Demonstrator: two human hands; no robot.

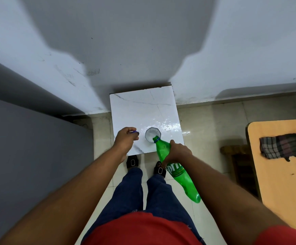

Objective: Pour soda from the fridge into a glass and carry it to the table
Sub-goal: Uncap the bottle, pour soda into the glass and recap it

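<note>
While the right hand wraps tightly round a tilted green plastic soda bottle, its mouth sits over a clear faceted glass on the white marble-patterned table; the left hand pinches a small blue cap.

You stand facing a pale blue-grey wall crossed by a broad shadow. Glossy beige floor tiles catch the light. A grey slab rises along your left. At the right edge stands a tan table carrying a checked cloth.
</note>
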